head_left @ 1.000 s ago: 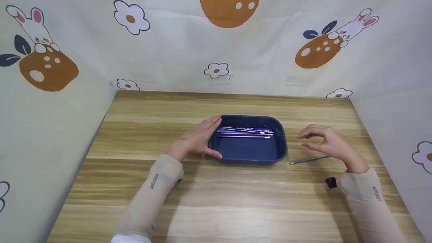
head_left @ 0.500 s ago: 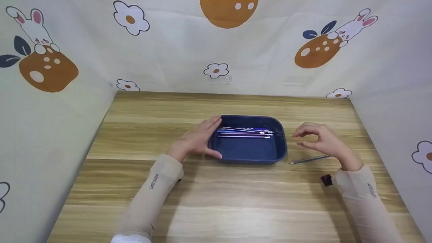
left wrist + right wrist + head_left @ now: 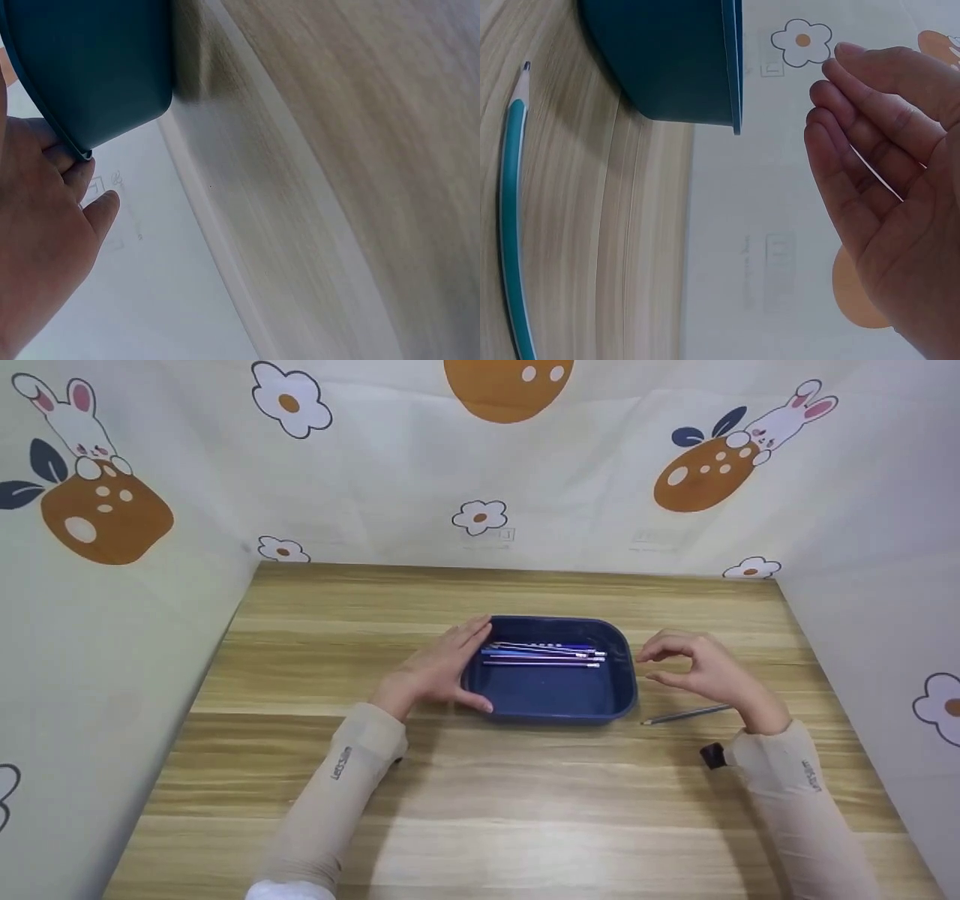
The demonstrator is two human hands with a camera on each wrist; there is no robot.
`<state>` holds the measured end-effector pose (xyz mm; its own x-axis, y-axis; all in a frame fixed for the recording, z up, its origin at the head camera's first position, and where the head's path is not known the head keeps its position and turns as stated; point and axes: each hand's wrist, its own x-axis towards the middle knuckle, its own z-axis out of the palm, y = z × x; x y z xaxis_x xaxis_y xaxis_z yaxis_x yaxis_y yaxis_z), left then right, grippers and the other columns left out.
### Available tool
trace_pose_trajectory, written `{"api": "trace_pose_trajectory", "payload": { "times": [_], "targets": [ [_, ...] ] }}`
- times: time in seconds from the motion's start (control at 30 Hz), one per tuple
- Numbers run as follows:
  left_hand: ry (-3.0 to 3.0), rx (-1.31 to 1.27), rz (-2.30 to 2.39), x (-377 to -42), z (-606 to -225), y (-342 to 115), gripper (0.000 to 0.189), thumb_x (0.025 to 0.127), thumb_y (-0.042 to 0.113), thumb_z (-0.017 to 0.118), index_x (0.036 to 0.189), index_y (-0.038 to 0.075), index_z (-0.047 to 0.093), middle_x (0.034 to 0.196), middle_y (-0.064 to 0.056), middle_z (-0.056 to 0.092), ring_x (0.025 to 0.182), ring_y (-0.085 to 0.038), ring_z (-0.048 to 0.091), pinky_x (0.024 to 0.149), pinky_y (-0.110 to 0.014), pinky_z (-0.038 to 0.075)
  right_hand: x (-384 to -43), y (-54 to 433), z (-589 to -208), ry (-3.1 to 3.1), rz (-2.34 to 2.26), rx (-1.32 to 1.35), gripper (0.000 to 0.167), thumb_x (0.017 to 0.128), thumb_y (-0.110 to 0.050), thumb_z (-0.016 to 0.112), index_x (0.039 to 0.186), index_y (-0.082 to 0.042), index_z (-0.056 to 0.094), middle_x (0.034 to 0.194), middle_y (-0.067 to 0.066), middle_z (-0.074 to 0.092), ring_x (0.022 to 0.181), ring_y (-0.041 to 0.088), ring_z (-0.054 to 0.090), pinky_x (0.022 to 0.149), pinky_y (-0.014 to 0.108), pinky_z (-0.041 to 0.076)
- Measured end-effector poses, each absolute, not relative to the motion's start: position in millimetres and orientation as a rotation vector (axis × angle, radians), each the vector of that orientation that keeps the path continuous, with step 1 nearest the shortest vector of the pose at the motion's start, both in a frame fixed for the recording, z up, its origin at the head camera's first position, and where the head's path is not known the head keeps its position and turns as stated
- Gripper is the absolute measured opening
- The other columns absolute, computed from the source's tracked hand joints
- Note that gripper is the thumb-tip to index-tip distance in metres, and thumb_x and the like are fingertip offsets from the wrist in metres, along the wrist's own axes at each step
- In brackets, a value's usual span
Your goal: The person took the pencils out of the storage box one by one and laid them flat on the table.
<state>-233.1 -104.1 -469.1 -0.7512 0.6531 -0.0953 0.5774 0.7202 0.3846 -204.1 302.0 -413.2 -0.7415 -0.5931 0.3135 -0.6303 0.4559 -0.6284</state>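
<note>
In the head view, a dark blue plastic box sits on the wooden table with several pencils lying inside, toward its far side. My left hand holds the box's left end, thumb at the near corner and fingers at the far one. The left wrist view shows the left fingertips at the box rim. Right of the box, my right hand hovers with loosely curved fingers and nothing between them. A single teal pencil lies on the table below that hand, its sharpened tip pointing toward the box.
A pale cloth printed with rabbits, oranges and flowers hangs behind the wooden table and along both sides. A small black device juts from the right sleeve's cuff.
My right hand has moved left, closer to the box's right side, its fingers staying loosely curved. The left hand, the box and the pencils have kept their places.
</note>
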Motion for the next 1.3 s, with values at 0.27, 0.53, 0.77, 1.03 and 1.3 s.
{"api": "trace_pose_trajectory", "payload": {
  "times": [0.27,0.53,0.77,1.03,1.3],
  "targets": [
    [2.689,0.968,0.510,-233.3,-468.1,-104.5,0.131,0.068,0.075,0.074,0.161,0.009,0.008,0.170,-0.005,0.000,0.158,-0.020,0.003,0.130,-0.040,0.007,-200.6,288.1,-402.8,-2.637,1.171,1.126,0.028,0.073,0.018,0.075,0.095,0.002,0.072,0.094,0.019,0.072,0.090,0.011,0.066,0.084,0.011,0.054],
    [2.699,0.966,0.475,-233.2,-467.3,-104.8,0.131,0.069,0.077,0.072,0.161,0.010,0.007,0.170,-0.003,-0.002,0.158,-0.019,0.002,0.130,-0.038,0.006,-203.2,281.6,-403.4,-2.709,1.151,1.104,0.025,0.077,0.014,0.075,0.098,0.001,0.073,0.097,0.018,0.073,0.090,0.024,0.069,0.085,0.014,0.055],
    [2.705,0.978,0.471,-233.2,-467.9,-105.2,0.131,0.069,0.077,0.071,0.161,0.009,0.007,0.170,-0.004,-0.001,0.158,-0.020,0.003,0.130,-0.038,0.007,-209.8,277.8,-410.9,-2.772,1.157,1.083,0.020,0.081,0.006,0.076,0.101,0.002,0.073,0.101,0.012,0.074,0.093,0.022,0.070,0.089,0.011,0.053],
    [2.705,0.989,0.491,-233.9,-468.4,-104.1,0.131,0.069,0.074,0.074,0.161,0.007,0.009,0.170,-0.005,0.001,0.158,-0.022,0.005,0.130,-0.039,0.008,-227.4,279.2,-433.3,-2.750,1.175,1.109,0.017,0.084,-0.003,0.077,0.099,-0.011,0.075,0.101,0.004,0.074,0.093,0.010,0.068,0.086,0.015,0.055],
    [2.715,1.000,0.470,-234.0,-469.2,-104.0,0.133,0.067,0.075,0.075,0.161,0.007,0.009,0.170,-0.007,0.002,0.158,-0.022,0.006,0.130,-0.039,0.009,-229.9,266.2,-433.8,-2.796,1.186,1.087,0.016,0.085,-0.005,0.077,0.100,-0.011,0.074,0.104,0.006,0.074,0.092,-0.001,0.062,0.085,0.018,0.055]
  ]
}}
